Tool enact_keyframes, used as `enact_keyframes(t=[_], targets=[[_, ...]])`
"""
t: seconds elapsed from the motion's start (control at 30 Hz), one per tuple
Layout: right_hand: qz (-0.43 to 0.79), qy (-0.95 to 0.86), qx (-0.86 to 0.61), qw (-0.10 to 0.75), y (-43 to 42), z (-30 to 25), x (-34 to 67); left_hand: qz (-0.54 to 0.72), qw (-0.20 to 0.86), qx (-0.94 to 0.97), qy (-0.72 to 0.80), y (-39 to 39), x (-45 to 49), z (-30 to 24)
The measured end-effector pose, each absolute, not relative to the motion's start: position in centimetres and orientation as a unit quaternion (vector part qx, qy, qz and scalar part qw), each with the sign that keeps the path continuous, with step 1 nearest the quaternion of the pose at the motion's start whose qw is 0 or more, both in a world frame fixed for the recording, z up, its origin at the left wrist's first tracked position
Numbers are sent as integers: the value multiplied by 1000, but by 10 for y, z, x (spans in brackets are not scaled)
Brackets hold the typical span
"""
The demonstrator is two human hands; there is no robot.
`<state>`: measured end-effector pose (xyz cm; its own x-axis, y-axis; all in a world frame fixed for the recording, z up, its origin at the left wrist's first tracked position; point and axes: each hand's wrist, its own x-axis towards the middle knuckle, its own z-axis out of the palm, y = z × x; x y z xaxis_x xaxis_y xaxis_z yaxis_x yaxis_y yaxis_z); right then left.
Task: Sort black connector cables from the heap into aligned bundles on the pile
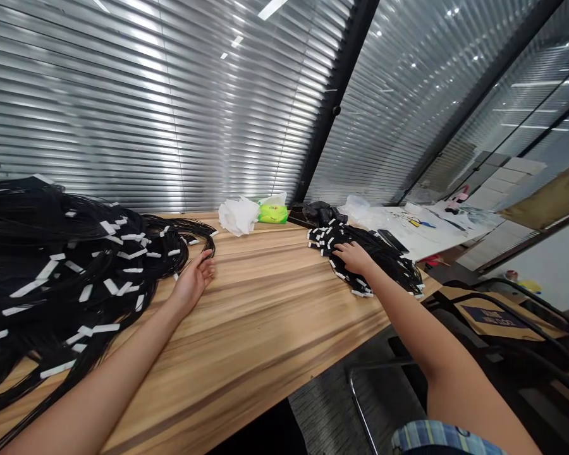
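Left hand [193, 284] and right hand [355, 258] lie well apart on the desk [260, 303]: left fingertips touching the large white-tagged black cord bundle [76, 253], right palm resting on the smaller bundle [398, 268].

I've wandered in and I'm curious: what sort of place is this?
Probably an office-style room used for handwork, perhaps a small workshop: a long wood-grain table holds heaps of black strands tagged with white strips, beside glass partitions with slatted blinds.

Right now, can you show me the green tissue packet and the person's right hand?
Green tissue packet [272, 215]: head view, on its green front.
Right hand [355, 258]: head view, on the back of the hand.
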<state>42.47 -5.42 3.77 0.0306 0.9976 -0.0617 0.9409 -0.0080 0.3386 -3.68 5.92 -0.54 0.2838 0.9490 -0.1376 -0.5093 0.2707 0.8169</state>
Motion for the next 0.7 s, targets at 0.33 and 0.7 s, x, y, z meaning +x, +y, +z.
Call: enact_keyframes(t=[0.33, 0.7], targets=[[43, 665, 745, 31, -54, 70, 447, 501, 731, 337, 318, 56, -36, -6], [85, 475, 736, -475, -42, 160, 470, 504, 733, 332, 315, 55, -36, -5]])
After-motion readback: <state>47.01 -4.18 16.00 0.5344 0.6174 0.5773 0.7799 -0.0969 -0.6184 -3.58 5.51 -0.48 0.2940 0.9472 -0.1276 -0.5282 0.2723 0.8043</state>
